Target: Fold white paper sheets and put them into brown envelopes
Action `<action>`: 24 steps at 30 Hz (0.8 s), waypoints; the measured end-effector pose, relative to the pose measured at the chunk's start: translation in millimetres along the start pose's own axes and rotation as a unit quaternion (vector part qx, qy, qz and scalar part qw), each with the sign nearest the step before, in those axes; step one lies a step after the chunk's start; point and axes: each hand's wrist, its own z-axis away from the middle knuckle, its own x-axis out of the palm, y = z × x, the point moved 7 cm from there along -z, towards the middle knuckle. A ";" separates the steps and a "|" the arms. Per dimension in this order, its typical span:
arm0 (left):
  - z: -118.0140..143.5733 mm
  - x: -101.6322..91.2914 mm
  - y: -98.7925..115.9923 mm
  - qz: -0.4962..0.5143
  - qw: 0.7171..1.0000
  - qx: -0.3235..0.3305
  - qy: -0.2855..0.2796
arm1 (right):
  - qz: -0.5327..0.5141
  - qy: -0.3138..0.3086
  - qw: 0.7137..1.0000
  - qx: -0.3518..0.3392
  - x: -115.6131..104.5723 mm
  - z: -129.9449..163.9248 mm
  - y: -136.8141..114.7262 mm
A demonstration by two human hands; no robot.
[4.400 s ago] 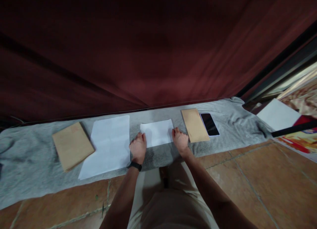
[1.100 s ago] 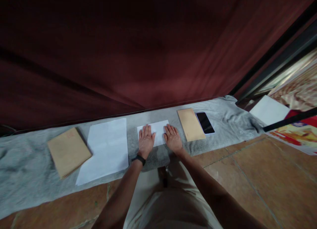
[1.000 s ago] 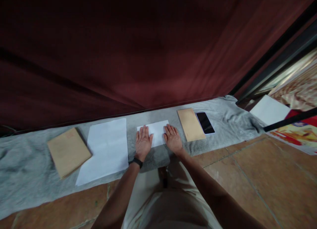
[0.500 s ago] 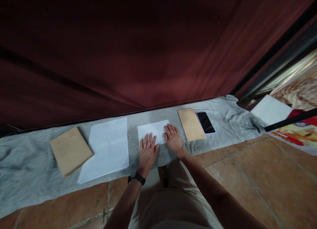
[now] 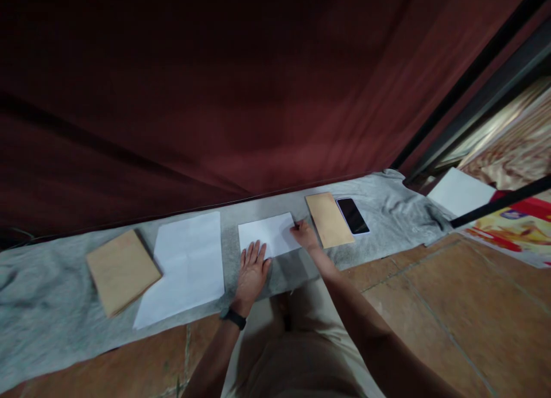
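A folded sheet of white paper (image 5: pixel 271 228) lies on the grey cloth (image 5: pixel 279 271) in front of me. My left hand (image 5: pixel 253 267) rests flat on its lower left edge with fingers stretched, a dark watch around the wrist. At the paper's right edge, my right hand (image 5: pixel 303 234) has its fingers curled and pressed together on that edge; the fingertips are partly hidden. A tan envelope (image 5: pixel 329 220) lies just right of this hand, with a phone (image 5: pixel 353 216) beside it, screen dark.
To the left are larger white sheets (image 5: pixel 187 266), partly under a stack of tan envelopes (image 5: pixel 123 271). A dark red curtain (image 5: pixel 258 99) hangs behind the cloth-covered surface. A black bar (image 5: pixel 499 205) and a colourful printed sheet (image 5: pixel 516 228) are at right, above the tiled floor (image 5: pixel 422 306).
My right hand has gone from lying flat on the paper to curled fingers at its right edge. My left hand has slid slightly down toward me, still flat.
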 end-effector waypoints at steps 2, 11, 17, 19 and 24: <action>1.9 -0.6 -2.3 0.002 1.000 -0.004 -0.001 | -0.044 -0.040 0.998 0.005 -0.3 4.9 3.3; 2.5 -31.8 -26.1 0.090 0.983 -0.108 0.116 | -0.390 -0.046 0.919 0.033 16.7 81.2 16.3; 8.8 7.6 -34.0 0.431 0.861 -0.268 0.044 | -0.398 -0.035 0.917 0.008 57.9 126.1 18.6; 10.0 20.9 -24.4 0.513 0.805 -0.296 0.015 | -0.407 -0.063 0.911 0.020 69.8 131.1 16.1; 7.2 21.3 -18.6 0.511 0.785 -0.350 0.019 | -0.440 -0.159 0.882 0.053 74.7 140.4 8.1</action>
